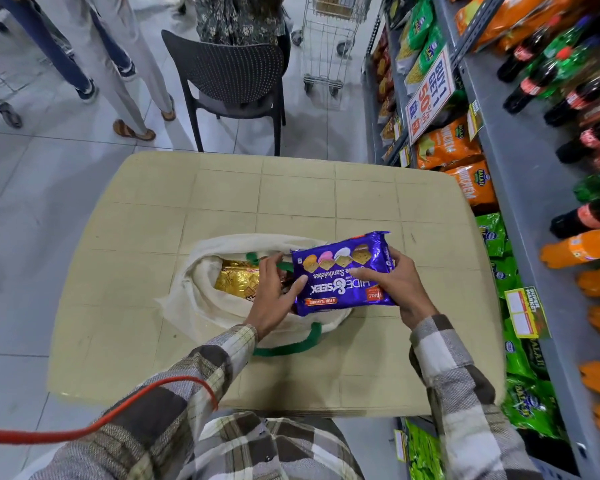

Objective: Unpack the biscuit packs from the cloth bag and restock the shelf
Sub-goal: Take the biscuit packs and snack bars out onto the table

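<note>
A purple biscuit pack [342, 275] is held flat just above the open mouth of a cream cloth bag [201, 306] with green handles. My left hand [274, 296] grips the pack's left edge, thumb on top. My right hand [400, 284] grips its right edge. Inside the bag a gold biscuit pack [236, 280] shows, partly hidden by my left hand. The bag lies on a beige tiled table [291, 192]. The shelf [520, 174] runs along the right.
The grey shelf carries orange and green snack bags [451, 143] and soft-drink bottles [582, 98]. A black chair [232, 84] stands behind the table, with a shopping trolley [329, 39] beyond. People's legs [111, 64] stand at the far left. A red cable [101, 415] crosses my left sleeve.
</note>
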